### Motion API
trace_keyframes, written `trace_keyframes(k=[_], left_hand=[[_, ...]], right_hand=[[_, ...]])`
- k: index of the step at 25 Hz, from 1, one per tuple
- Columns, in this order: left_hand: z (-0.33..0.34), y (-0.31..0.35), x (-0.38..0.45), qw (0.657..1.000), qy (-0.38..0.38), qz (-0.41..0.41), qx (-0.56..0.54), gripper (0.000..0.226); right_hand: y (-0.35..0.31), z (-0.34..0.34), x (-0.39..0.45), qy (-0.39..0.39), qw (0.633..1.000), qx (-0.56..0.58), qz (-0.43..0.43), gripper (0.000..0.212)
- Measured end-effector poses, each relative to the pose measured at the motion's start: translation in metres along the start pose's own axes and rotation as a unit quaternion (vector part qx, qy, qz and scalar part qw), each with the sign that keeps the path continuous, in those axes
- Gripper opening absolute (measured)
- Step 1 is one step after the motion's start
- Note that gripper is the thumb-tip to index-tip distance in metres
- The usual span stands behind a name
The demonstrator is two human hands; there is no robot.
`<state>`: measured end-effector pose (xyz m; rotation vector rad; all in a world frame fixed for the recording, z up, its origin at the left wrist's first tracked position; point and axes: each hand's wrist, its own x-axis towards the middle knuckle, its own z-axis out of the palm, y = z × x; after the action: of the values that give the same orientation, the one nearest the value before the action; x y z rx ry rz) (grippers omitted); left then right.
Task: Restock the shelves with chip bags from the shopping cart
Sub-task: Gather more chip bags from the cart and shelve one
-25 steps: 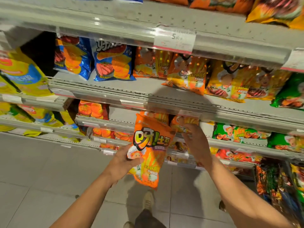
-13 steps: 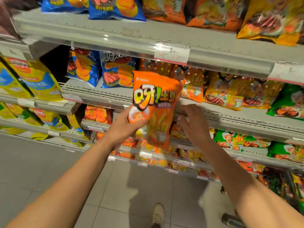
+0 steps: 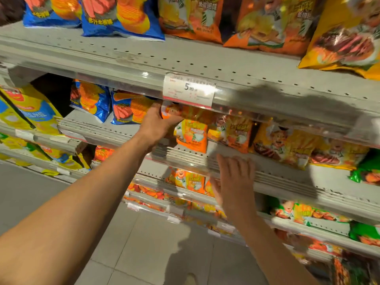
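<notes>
My left hand [image 3: 155, 125] grips the lower end of an orange chip bag [image 3: 185, 113] and holds it tipped in under the upper shelf, above the middle shelf [image 3: 181, 155]. Most of the bag is hidden behind the shelf's clear price rail. Just right of it stands another orange chip bag [image 3: 192, 135] on that shelf. My right hand [image 3: 233, 181] is lower, fingers spread and holding nothing, in front of the middle shelf's front edge. No shopping cart is in view.
A price tag [image 3: 189, 90] reading 5.90 hangs on the upper shelf edge right above the bag. Blue chip bags [image 3: 123, 108] stand left of my left hand, yellow and green bags [image 3: 287, 145] to the right. Lower shelves [image 3: 308, 229] hold more bags. Grey floor tiles [image 3: 144, 243] lie below.
My left hand has lifted the orange bag from waist height up and pushed it in onto the middle shelf. My right hand rose alongside and stays free. The camera tilted upward.
</notes>
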<state>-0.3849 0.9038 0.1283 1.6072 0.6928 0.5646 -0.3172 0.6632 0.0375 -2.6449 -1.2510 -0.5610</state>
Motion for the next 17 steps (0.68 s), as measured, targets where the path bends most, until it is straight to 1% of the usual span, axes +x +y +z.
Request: trace_keyframes(k=[2, 4, 6, 8, 10, 11, 12, 13, 14, 15, 17], left_hand=[[-0.008, -0.008, 0.007, 1.0, -0.016, -0.013, 0.019, 0.02], [-0.02, -0.017, 0.007, 0.998, -0.042, -0.024, 0.044, 0.031], [-0.028, -0.021, 0.005, 0.996, -0.049, -0.039, 0.059, 0.036], [-0.028, -0.021, 0.004, 0.994, -0.04, -0.052, 0.085, 0.033], [-0.021, -0.02, 0.003, 0.992, -0.005, -0.058, 0.108, 0.03], [-0.016, -0.02, 0.002, 0.989, 0.02, -0.057, 0.133, 0.035], [-0.01, -0.019, -0.002, 0.981, 0.052, -0.049, 0.182, 0.047], [-0.005, -0.02, -0.008, 0.964, 0.091, -0.034, 0.246, 0.061], [0.0, -0.021, -0.016, 0.946, 0.127, -0.015, 0.297, 0.074], [0.004, -0.022, -0.026, 0.934, 0.148, 0.009, 0.324, 0.084], [0.01, -0.026, -0.051, 0.928, 0.136, 0.063, 0.341, 0.095]], right_hand=[[-0.001, 0.004, 0.002, 0.017, 1.0, -0.011, -0.003, 0.059], [-0.002, 0.006, 0.001, 0.038, 0.999, -0.014, -0.015, 0.054], [0.001, 0.004, 0.0, 0.03, 0.999, -0.018, -0.024, 0.054], [0.003, 0.005, -0.002, 0.016, 0.999, -0.027, -0.028, 0.056], [0.002, 0.006, -0.001, 0.005, 0.999, -0.028, -0.022, 0.059], [0.002, 0.006, 0.0, 0.002, 1.0, -0.022, -0.018, 0.063], [0.002, 0.005, 0.002, 0.003, 1.0, -0.018, -0.021, 0.066], [0.003, 0.004, 0.003, 0.0, 0.999, -0.017, -0.028, 0.069], [0.004, 0.002, 0.002, -0.016, 0.999, -0.017, -0.033, 0.071], [0.004, -0.002, 0.0, -0.043, 0.998, -0.016, -0.036, 0.073], [0.004, -0.01, -0.001, -0.091, 0.995, -0.001, -0.039, 0.075]])
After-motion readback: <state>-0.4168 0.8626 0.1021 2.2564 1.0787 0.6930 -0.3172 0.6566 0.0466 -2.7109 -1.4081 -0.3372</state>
